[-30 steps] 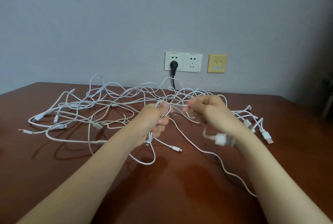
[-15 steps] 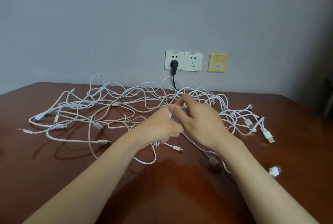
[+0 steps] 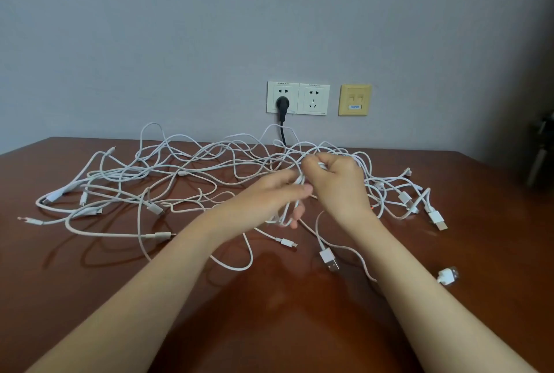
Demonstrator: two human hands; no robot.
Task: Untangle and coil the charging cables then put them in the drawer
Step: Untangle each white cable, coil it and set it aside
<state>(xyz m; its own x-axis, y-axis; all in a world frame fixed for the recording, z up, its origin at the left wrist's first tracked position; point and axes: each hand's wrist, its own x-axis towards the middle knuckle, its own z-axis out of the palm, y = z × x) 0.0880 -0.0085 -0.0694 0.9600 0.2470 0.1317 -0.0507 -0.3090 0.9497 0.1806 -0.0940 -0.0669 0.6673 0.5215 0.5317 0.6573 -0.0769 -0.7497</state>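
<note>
Fingers of the left hand [image 3: 269, 196] curl round a few strands of the white charging cables [image 3: 183, 173]. The right hand [image 3: 340, 185] pinches the same strands just above them. The tangle lies on the wooden table [image 3: 90, 288], left, right and behind the fingers.

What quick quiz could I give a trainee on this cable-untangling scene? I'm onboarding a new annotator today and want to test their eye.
1. True or false: the black plug sits in the white wall socket next to the yellow wall plate.
2. What do the left hand and the right hand both grip? A) strands of the white charging cables B) the black plug's cord C) nothing
3. Count: how many white wall sockets are on the wall?

Key: 1 false, it is in the socket farther from the plate; 2 A; 3 two.
</note>
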